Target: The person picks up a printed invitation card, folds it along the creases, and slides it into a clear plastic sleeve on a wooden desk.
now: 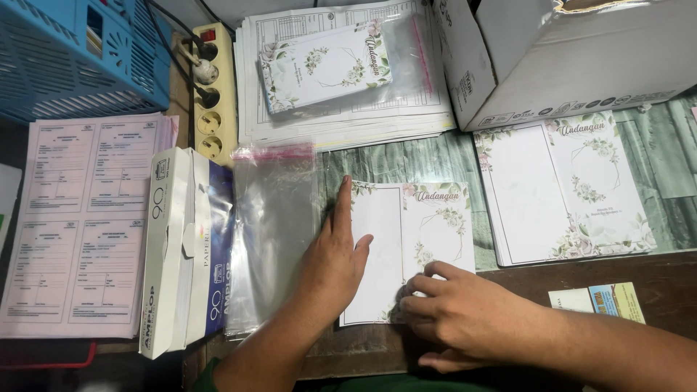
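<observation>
Blue crate [72,54]: cut off at top-left edge. Cardboard box [552,51]: cropped at top. Floral card [406,247]: lower corner hidden under the right hand [465,316].
</observation>
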